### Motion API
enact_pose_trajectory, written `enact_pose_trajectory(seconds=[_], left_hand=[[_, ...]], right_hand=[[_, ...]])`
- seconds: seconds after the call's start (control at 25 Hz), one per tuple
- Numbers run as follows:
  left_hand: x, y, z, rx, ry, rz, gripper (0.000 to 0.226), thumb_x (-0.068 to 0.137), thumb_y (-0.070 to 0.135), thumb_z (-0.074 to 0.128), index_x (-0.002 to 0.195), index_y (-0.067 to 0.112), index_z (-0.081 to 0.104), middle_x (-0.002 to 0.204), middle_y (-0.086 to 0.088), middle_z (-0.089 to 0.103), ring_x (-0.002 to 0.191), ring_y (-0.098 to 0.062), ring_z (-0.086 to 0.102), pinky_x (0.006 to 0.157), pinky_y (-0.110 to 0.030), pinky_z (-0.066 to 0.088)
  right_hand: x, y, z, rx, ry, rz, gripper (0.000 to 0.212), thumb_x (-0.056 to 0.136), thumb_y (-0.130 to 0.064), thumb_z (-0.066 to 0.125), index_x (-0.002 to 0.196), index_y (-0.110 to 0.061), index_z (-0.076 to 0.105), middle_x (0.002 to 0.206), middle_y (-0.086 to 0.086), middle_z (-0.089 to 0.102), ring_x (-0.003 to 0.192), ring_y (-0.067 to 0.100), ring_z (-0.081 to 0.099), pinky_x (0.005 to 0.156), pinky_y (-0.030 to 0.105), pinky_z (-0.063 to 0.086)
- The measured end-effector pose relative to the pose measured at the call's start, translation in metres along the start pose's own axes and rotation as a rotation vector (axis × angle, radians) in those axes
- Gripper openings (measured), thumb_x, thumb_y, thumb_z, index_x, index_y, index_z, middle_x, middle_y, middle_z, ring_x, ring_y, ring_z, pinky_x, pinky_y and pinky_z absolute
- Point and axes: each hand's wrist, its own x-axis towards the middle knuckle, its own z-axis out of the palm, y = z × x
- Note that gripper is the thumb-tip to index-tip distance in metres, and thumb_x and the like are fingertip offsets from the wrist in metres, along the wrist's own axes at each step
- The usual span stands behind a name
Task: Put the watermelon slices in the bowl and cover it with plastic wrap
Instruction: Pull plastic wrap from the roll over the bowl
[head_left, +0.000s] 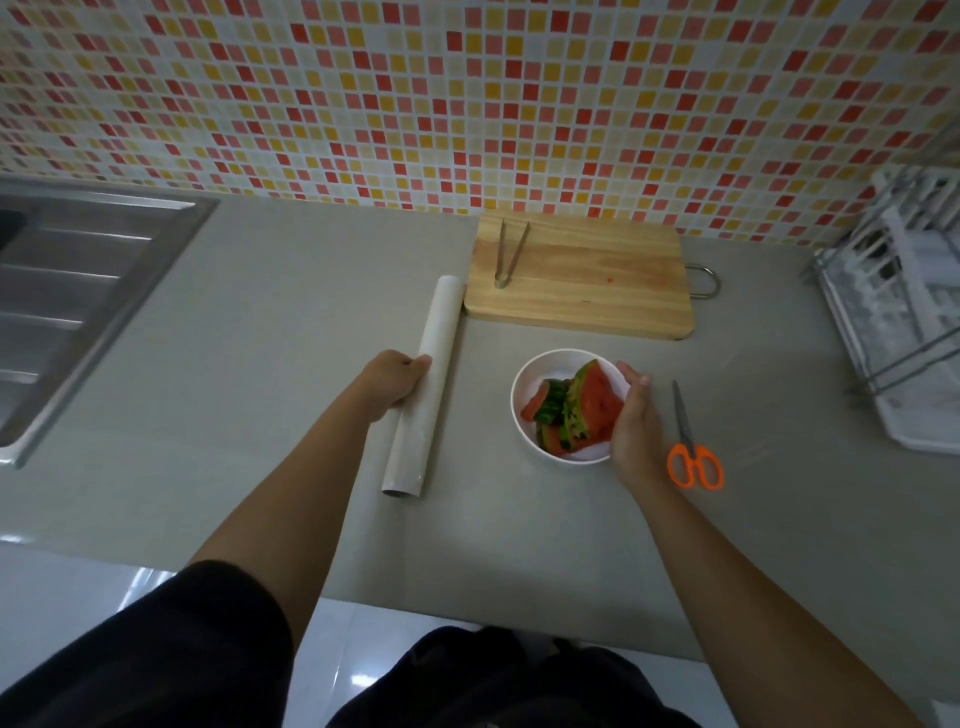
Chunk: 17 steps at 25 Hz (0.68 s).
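Left hand (395, 382) is closing its grip around the plastic wrap roll (423, 387) lying on the desk (260, 364), holding it near mid-length; roll is looking light and stiff, film likely clingy. Right hand (636, 426) is cupping the white bowl (524, 415) by its rim, watermelon slices (576, 408) sitting inside, probably wet and slippery; scissors (693, 447) lying just right

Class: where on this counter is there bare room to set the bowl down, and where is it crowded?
Bare: between sink and wrap roll; also the near counter edge. Crowded: bowl, cutting board, scissors, rack.
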Motion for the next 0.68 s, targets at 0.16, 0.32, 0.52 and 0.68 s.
enact_pose_trajectory(seconds=[0.16,0.32,0.52,0.68], left_hand=[[-0.002,0.004,-0.001,-0.037,-0.029,0.014,0.036,0.096,0.032,0.052,0.081,0.0,0.054,0.083,-0.017,0.049,0.078,-0.026,0.048,0.074,-0.035,0.043],[-0.014,0.007,0.0,-0.145,-0.049,0.014,0.03,0.097,0.029,0.052,0.086,0.0,0.053,0.088,-0.017,0.046,0.082,-0.024,0.044,0.075,-0.034,0.04],[-0.048,0.03,0.004,-0.418,-0.153,0.061,0.03,0.097,0.033,0.051,0.095,0.006,0.063,0.097,-0.01,0.066,0.085,-0.022,0.063,0.076,-0.037,0.055],[-0.079,0.081,0.019,-0.604,-0.214,0.234,0.028,0.093,0.032,0.057,0.112,0.012,0.057,0.1,-0.007,0.064,0.085,-0.021,0.064,0.061,-0.032,0.056]], right_hand=[[0.002,0.003,0.0,0.003,0.003,-0.003,0.051,0.095,-0.05,0.017,0.123,-0.032,0.055,0.119,-0.001,0.06,0.11,0.016,0.056,0.097,0.03,0.043],[0.003,0.003,0.0,-0.009,-0.006,-0.01,0.053,0.093,-0.054,0.017,0.124,-0.033,0.055,0.124,-0.001,0.06,0.113,0.016,0.056,0.1,0.032,0.042],[0.001,0.001,-0.005,-0.042,-0.092,-0.044,0.047,0.098,-0.044,0.02,0.138,-0.027,0.04,0.14,0.002,0.046,0.125,0.013,0.044,0.1,0.024,0.033],[0.005,-0.03,-0.02,-0.08,-0.044,-0.182,0.049,0.099,-0.038,0.026,0.145,-0.02,0.026,0.148,-0.003,0.031,0.126,0.0,0.027,0.101,0.016,0.021]])
